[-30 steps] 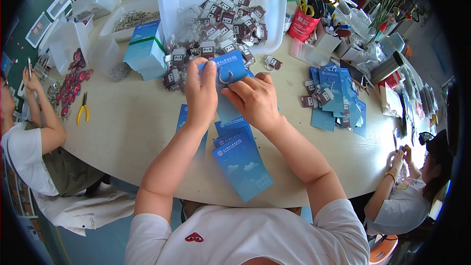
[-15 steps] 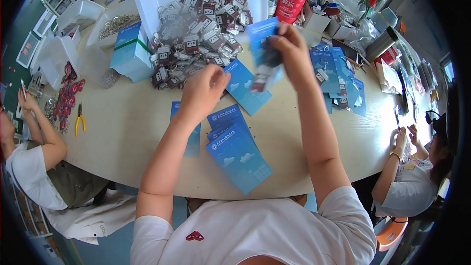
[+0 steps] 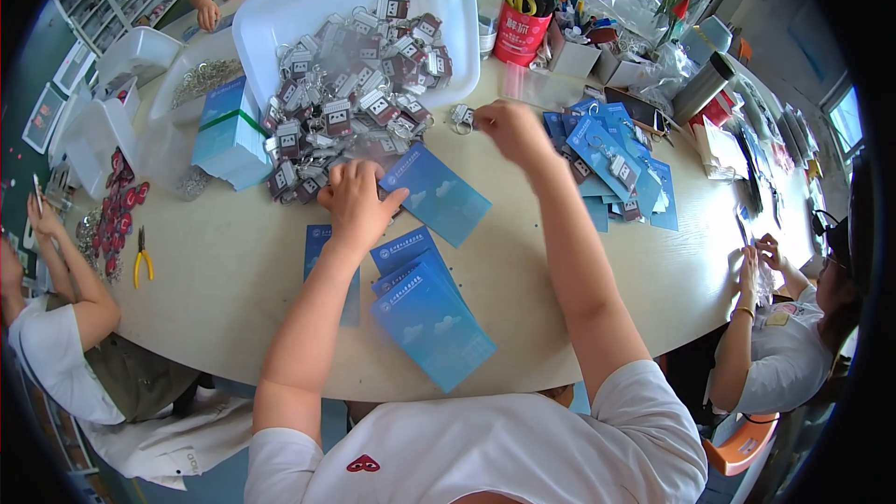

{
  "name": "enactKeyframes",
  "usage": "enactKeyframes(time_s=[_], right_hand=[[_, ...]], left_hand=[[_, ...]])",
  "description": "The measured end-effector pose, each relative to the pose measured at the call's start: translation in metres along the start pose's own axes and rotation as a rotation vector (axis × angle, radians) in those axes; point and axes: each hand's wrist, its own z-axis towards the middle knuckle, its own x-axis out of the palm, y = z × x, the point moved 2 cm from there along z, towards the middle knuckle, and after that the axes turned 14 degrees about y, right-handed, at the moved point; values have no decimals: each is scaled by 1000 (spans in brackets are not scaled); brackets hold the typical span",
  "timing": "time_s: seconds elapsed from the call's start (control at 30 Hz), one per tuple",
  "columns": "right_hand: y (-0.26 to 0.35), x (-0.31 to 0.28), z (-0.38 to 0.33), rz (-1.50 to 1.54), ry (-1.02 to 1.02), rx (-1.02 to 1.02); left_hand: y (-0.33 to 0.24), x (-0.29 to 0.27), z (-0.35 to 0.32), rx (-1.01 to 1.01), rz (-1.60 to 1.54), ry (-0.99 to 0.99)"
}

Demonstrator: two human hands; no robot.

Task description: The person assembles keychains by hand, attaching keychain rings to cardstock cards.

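Observation:
My left hand rests at the near edge of a heap of keychains, thumb spread from the fingers; part of what lies under it is hidden. My right hand has its fingers closed at a keychain with a silver ring, right of the heap. Between my hands lies a blue card with clouds on it. Nearer me sits a fanned stack of the same cards, and another card lies partly under my left forearm. Cards with keychains on them are piled at the right.
A white tub holds the heap, which spills onto the table. Left of it stand a banded block of cards, red badges and yellow-handled pliers. A red scissor cup is behind. Other people sit around the table.
My right hand has let go of the card with a keychain, which now lies on the right pile, and moved to a keychain. My left hand has opened at the heap's edge.

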Motion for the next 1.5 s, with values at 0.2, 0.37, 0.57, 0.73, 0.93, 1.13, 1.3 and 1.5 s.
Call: enactKeyframes(time_s=[0.2, 0.37, 0.57, 0.73, 0.93, 1.13, 1.3, 1.5], right_hand=[[0, 32, 3, -37, 98, 101], [11, 20, 1, 184, -134, -60], [37, 1, -1, 869, -97, -134], [54, -4, -3, 1219, -38, -313], [91, 5, -17, 1101, -45, -364], [140, 13, -36, 430, -185, -531], [148, 15, -45, 338, -311, -461], [156, 10, -50, 359, -254, -436]], left_hand=[[9, -18, 4, -87, -686, -43], [11, -35, 6, -4, -831, -134], [19, -50, 6, -73, -596, -103], [21, -51, 8, 49, -557, -317], [12, -54, 3, -25, -857, -310], [-8, -56, -5, -34, -865, -296], [-21, -61, -11, 29, -802, -414], [-25, -65, -14, 64, -771, -471]])
